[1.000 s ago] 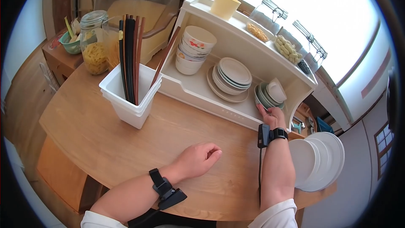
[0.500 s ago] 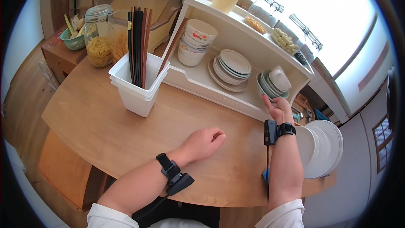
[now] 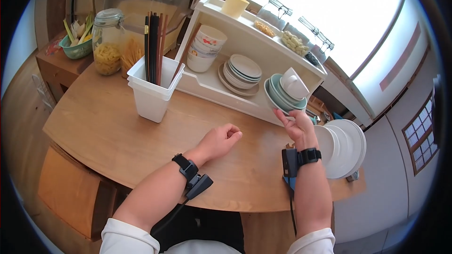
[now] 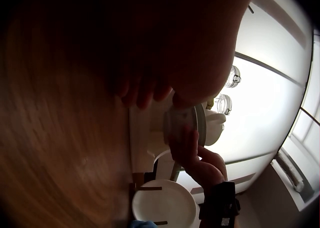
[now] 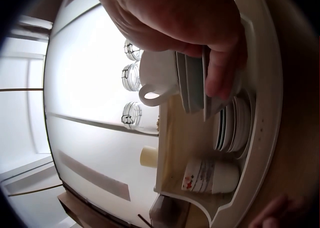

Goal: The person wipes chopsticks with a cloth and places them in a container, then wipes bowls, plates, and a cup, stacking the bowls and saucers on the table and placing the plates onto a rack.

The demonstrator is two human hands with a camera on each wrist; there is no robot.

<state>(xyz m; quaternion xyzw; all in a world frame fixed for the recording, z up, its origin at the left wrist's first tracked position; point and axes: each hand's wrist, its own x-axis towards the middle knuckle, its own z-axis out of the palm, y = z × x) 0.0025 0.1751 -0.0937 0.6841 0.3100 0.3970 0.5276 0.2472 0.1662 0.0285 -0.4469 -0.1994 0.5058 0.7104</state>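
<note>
My right hand holds a stack of pale green and white bowls near the right end of the shelf. In the right wrist view its fingers lie against the underside of the bottom bowl, with the thumb side by the rim. A white cup with a handle sits tilted in the top bowl. The stack leans to one side in the head view. My left hand rests on the wooden table, fingers loosely curled around nothing.
The white shelf carries stacked plates and patterned bowls, with jars above. A white container of chopsticks stands at left. Large white plates lie at the table's right, near my right forearm.
My right hand has lifted the bowls and cup from the shelf's right end and drawn them toward me. My left hand stays resting on the table while the head view has shifted.
</note>
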